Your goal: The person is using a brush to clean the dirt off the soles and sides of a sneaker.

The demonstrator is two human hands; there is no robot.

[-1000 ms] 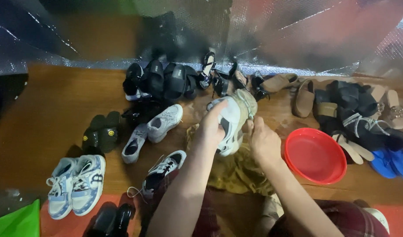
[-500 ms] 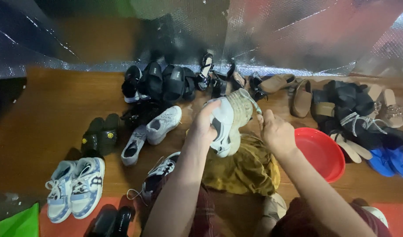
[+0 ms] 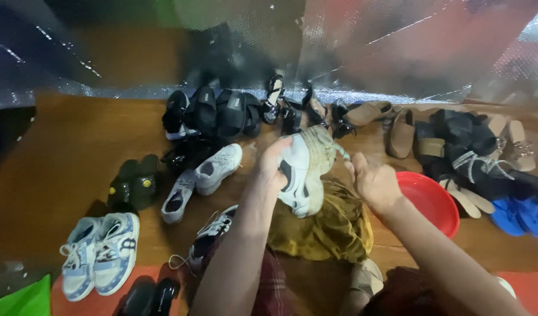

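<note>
- The white sneaker (image 3: 304,172) is held up at the centre of the frame, sole side toward the camera, above a mustard-yellow cloth (image 3: 321,228) that lies on the wooden floor (image 3: 64,169).
- It looks light, with a stiff rubbery sole and a softer knit upper; the sole edge and heel seem the firmest places to take hold, and it should not slip or break easily.
- The left hand (image 3: 273,167) wraps the sneaker's side, fingers curled firmly around it.
- The right hand (image 3: 371,182) sits just right of the sneaker, fingers bent into a loose fist near the upper; whether they pinch a lace or touch the shoe I cannot tell.
- A red bowl (image 3: 436,202) lies to the right, pale blue sneakers (image 3: 99,251) at lower left.
</note>
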